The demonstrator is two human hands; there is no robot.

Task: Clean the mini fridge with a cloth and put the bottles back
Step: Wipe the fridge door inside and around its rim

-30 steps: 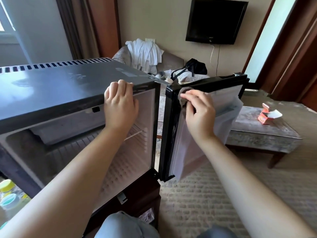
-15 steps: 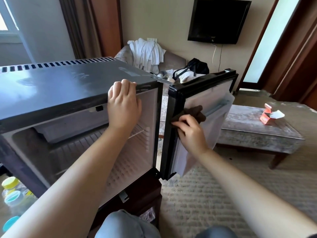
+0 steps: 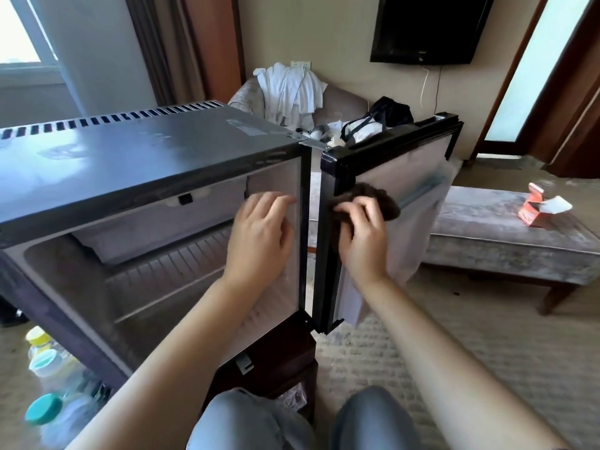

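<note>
mini fridge (image 3: 146,157) fills the left half, black top, standing open, white inside with a wire shelf across it
door (image 3: 418,167) swung out to the right on its hinge, inner liner facing the camera
padded bench (image 3: 506,232) behind the door on the carpet, well apart from the fridge
left hand (image 3: 263,232) in front of the opening by the fridge's right wall, fingers loosely spread, nothing in it; blurred, can't tell if it touches the wall
right hand (image 3: 363,235) curled round a dark brown cloth (image 3: 380,196), pressing it on the upper inside of the door just beside the hinge-side frame
bottles (image 3: 45,368) out of the fridge, on the floor at its lower left corner; yellow, pale blue and teal caps showing
small orange box (image 3: 532,211) on the bench, flap open
</note>
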